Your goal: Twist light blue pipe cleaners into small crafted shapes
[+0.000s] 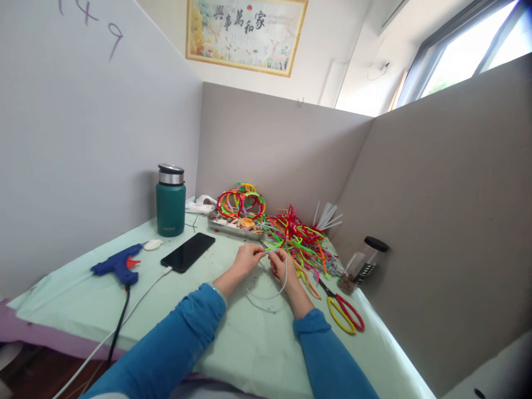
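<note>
My left hand and my right hand meet over the middle of the table, fingertips pinched. Between them is a short stretch of light-blue pipe cleaner, mostly covered by the fingers. A pale grey-white pipe cleaner curves in a loop by my right hand and down toward the tabletop; whether it joins the blue stretch I cannot tell. Just behind my hands lies a tangled heap of colourful pipe cleaners. Scissors with one yellow and one red handle lie right of my right wrist.
A metal tray holds small pieces, with coloured rings above it. On the left are a green bottle, a phone on a white cable and a blue glue gun. A clear jar and white sticks stand right.
</note>
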The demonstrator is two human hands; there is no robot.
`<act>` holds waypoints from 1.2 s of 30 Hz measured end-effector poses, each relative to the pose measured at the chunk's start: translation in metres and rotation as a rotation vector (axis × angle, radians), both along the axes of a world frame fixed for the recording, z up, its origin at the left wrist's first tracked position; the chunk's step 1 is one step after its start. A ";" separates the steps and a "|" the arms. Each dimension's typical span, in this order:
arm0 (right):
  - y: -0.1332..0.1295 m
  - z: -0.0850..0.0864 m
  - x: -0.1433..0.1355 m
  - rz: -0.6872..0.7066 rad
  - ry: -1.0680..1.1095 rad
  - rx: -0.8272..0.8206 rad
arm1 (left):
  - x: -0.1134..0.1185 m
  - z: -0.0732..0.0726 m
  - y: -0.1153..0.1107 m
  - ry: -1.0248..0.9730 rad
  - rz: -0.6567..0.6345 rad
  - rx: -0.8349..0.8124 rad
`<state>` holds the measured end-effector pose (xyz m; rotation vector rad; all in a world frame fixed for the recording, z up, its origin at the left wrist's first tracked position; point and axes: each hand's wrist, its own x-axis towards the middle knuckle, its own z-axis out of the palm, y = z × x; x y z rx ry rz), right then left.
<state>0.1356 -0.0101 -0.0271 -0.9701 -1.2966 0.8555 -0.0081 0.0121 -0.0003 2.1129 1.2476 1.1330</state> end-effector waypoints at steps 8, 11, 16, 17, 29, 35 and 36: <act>0.000 0.001 0.000 0.012 -0.028 -0.001 | -0.001 0.001 -0.002 -0.080 -0.033 -0.080; 0.000 0.002 -0.001 0.012 -0.049 -0.011 | -0.001 -0.001 0.002 -0.164 -0.043 -0.122; -0.001 0.003 -0.004 0.006 -0.061 0.002 | -0.002 -0.007 0.010 -0.261 -0.075 -0.174; -0.001 0.003 -0.005 0.006 -0.058 0.001 | -0.002 -0.008 0.011 -0.277 -0.078 -0.182; -0.004 0.004 -0.002 -0.008 -0.155 -0.016 | -0.002 -0.002 0.004 -0.285 -0.102 -0.184; -0.005 0.005 -0.003 0.050 -0.117 -0.034 | -0.002 -0.003 0.004 -0.286 -0.104 -0.170; -0.005 0.005 -0.003 0.048 -0.109 -0.038 | -0.002 -0.003 0.004 -0.283 -0.100 -0.170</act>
